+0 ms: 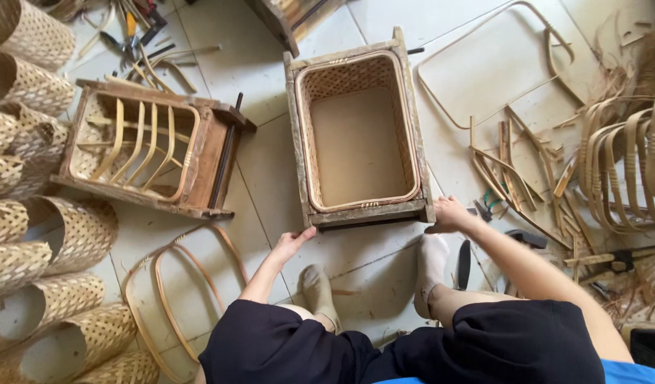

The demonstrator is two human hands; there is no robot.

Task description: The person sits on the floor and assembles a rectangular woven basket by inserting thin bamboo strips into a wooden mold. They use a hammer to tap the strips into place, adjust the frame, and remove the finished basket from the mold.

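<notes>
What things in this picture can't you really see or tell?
- Left hand: its fingertips touch the wooden frame at the near corner; a firm grip can't be judged.
- Right hand: its fingers curl round the frame's other corner, so their tips are hidden.
- Woven basket outer sides: covered by the frame.
- Woven tubes: cut off by the left edge.
- Small tools at top: too small to identify.

I see a pale tiled floor (270, 78) carrying everything. At centre a wooden frame (413, 128) stands on it with a woven basket (356, 135) set inside. To its left lies a second wooden frame (214, 149) holding curved strips. Woven cylinders (50, 299) pile along the left edge. Bent bamboo hoops (178, 284) lie near left, another loop (484, 57) far right, and loose strips (512, 178) scatter at right.
</notes>
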